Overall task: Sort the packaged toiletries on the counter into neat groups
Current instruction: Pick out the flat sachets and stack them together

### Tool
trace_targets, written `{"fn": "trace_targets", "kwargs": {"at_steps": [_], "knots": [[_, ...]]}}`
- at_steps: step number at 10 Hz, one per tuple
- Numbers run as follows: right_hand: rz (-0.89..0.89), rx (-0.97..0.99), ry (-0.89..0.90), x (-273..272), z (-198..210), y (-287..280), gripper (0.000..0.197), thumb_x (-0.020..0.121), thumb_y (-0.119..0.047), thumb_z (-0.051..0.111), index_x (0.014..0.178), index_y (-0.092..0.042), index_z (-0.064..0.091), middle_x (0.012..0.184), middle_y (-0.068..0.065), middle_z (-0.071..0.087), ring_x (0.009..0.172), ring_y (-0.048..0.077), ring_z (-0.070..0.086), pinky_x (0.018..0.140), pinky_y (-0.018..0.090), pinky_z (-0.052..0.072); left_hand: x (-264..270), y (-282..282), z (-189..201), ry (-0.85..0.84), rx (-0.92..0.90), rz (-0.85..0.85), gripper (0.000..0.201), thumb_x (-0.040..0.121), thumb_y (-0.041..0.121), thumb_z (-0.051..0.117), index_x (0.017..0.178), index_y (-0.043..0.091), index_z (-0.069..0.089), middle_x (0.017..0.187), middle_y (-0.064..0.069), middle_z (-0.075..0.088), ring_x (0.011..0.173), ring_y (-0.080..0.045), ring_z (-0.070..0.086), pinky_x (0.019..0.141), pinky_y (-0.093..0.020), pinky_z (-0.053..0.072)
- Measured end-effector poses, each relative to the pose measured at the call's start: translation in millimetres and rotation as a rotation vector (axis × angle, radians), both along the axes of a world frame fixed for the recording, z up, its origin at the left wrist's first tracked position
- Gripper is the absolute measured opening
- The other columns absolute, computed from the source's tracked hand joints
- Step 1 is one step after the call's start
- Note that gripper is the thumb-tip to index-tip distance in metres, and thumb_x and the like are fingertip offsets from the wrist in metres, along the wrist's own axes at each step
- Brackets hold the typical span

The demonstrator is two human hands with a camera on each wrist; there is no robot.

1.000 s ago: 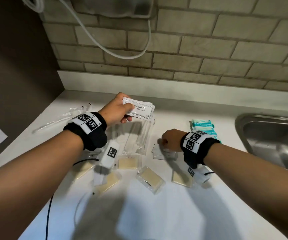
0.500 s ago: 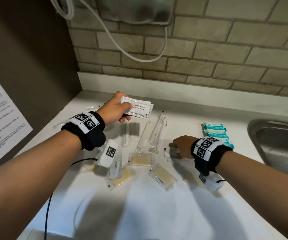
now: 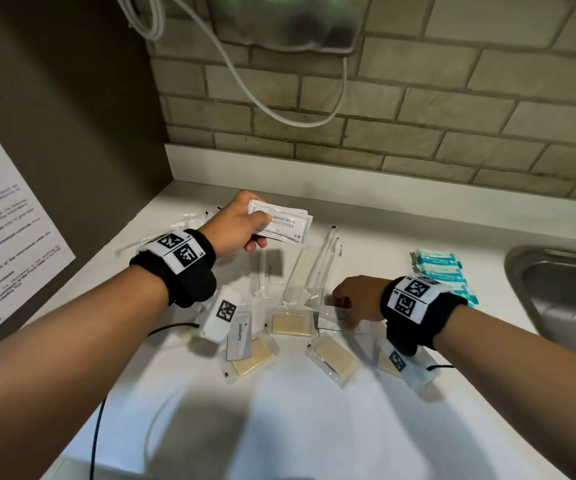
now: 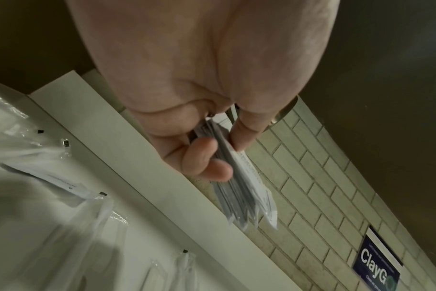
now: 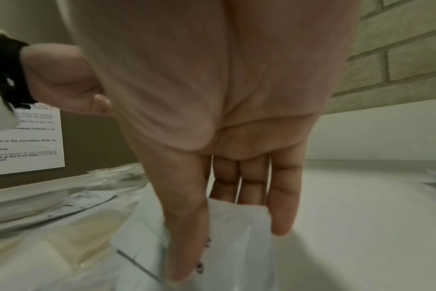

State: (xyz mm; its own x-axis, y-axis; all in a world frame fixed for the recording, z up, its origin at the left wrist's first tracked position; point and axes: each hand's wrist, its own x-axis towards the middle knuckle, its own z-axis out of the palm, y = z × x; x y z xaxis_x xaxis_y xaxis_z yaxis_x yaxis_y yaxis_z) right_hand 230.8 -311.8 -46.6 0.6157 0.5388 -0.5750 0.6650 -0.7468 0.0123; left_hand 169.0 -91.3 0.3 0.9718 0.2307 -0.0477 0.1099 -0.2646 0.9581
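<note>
Shared kitchenette in guest lodging, by the look. Brushed stainless steel sink [image 3: 563, 306] set in a smooth white counter [image 3: 314, 427], with a beige brick-tile wall [image 3: 452, 98] behind the sink. Far left of the sink, a white printed notice [image 3: 9, 237] mentions a microwave and the Front Desk. Left of the sink are single-use white shampoo-with-conditioner sachets [image 3: 284, 225] and a white toothpaste sachet [image 3: 239, 336].

Near counter [image 3: 297, 427] lay bare, open to me. Middle was crowded with soap packets [image 3: 291, 323] and clear sleeves [image 3: 309, 275]; the side wall [image 3: 72, 116] hemmed my left, the sink [image 3: 521, 268] my right.
</note>
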Motion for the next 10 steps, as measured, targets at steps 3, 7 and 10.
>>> {"fn": "trace_targets", "kwargs": {"at_steps": [3, 7, 10], "knots": [[0.107, 0.115, -0.058, -7, 23, 2, 0.009, 0.093, -0.019, 0.048, 0.088, -0.015, 0.055, 0.099, 0.007, 0.058, 0.087, 0.023, 0.051, 0.074, 0.029, 0.037, 6, -6, 2, 0.0, 0.001, -0.009, 0.019, 0.097, 0.008, 0.045, 0.114, 0.009, 0.038, 0.097, -0.018, 0.06, 0.058, -0.015, 0.056, 0.043, -0.024, 0.036], [0.547, 0.156, 0.146, -59, 9, 111, 0.055, 0.088, -0.004, 0.056, 0.138, -0.028, 0.05, 0.134, -0.002, 0.058, 0.121, 0.016, 0.054, 0.096, 0.024, 0.041, -34, 46, 2, 0.009, 0.004, 0.114, 0.014, 0.097, 0.012, 0.045, 0.11, 0.014, 0.039, 0.103, -0.019, 0.064, 0.063, -0.019, 0.055, 0.047, -0.025, 0.038], [0.529, 0.217, 0.021, -55, -1, 118, 0.044, 0.084, -0.01, 0.065, 0.127, -0.019, 0.059, 0.126, 0.01, 0.056, 0.112, 0.028, 0.056, 0.089, 0.036, 0.046, -56, 80, -12, 0.02, -0.006, 0.203, 0.016, 0.096, 0.011, 0.046, 0.111, 0.013, 0.04, 0.087, -0.018, 0.061, 0.055, -0.014, 0.055, 0.048, -0.028, 0.037]]}}
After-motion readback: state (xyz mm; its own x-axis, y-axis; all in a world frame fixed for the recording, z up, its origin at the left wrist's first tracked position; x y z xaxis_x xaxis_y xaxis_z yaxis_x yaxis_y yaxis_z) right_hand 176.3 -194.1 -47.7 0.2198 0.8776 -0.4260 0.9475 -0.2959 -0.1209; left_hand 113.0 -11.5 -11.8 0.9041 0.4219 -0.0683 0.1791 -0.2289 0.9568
